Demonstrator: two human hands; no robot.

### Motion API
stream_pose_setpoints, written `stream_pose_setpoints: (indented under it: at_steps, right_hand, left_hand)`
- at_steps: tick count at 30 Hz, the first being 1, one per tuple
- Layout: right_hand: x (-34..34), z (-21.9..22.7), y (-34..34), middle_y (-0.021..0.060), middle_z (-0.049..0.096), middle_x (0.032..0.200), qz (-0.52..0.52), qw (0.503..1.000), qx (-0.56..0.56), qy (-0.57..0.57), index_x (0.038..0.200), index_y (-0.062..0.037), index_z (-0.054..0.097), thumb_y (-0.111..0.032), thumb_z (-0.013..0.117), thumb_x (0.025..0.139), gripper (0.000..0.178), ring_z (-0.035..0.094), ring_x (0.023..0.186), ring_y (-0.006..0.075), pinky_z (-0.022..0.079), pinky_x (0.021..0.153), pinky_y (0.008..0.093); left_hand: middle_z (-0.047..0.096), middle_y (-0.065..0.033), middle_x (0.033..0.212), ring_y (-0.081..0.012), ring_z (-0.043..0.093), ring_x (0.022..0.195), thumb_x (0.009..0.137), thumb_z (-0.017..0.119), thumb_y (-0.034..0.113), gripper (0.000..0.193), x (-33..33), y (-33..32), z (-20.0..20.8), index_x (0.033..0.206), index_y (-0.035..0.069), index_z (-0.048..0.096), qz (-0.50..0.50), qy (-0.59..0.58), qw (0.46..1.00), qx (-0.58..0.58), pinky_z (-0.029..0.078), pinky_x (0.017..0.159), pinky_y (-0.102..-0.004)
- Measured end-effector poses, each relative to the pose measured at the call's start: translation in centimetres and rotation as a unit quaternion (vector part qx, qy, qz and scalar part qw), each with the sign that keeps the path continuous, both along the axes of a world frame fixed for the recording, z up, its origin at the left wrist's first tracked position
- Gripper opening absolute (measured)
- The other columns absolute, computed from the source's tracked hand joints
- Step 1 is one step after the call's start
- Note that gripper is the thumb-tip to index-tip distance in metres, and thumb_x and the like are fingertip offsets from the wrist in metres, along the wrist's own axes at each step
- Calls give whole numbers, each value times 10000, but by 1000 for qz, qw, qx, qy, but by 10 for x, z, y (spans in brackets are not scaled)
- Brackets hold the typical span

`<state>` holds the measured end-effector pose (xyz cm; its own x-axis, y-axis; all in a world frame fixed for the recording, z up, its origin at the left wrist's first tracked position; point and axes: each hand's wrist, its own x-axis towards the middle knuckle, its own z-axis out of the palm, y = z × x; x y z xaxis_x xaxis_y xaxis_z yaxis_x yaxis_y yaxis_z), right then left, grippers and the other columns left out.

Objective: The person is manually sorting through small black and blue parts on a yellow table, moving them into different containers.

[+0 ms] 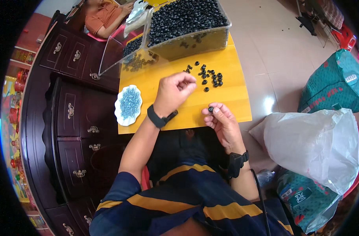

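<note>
My right hand (226,125) is closed over the yellow table's near edge, pinching a small black round part (211,109) between thumb and fingers. Left of it and a little farther away, my left hand (174,91) has its fingers curled in toward the thumb; whatever they may grip is too small or hidden to make out. Just beyond both hands lie several loose black round parts (215,80), some showing a hole. A white scalloped dish (119,118) of tiny clear bluish pieces (130,103) sits left of my left hand.
A large clear bin (187,48) heaped with black parts stands at the table's (234,94) far side, beside another clear bin (108,57) holding fewer. A dark wooden cabinet (71,114) lines the left. A person (104,19) sits beyond. White (305,145) and teal bags (333,82) stand right.
</note>
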<state>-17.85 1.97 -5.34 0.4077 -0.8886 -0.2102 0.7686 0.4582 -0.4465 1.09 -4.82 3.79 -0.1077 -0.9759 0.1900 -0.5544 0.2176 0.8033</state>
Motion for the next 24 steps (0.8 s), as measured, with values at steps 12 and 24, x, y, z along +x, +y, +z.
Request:
stream_pose_setpoints:
  at_steps: [12,24]
  right_hand:
    - [8,-6,1,53,699,1029,19,996,-55,60,1168,-63,601,-181,582,1036,179,675,850,113,555,789,249]
    - [15,-4,4,20,685,1008,72,988,-126,52,1160,-65,605,-201,601,1031,187,673,875,103,550,796,247]
  left_hand:
    - [721,-74,864,-122,667,731,865,712,-6,111,-10,67,2,970,-16,744,-79,0,997,5,526,678,-241]
    - [686,-77,843,-150,654,738,824,736,-18,110,-5,90,-4,933,-12,749,-56,-46,994,-81,512,664,-262]
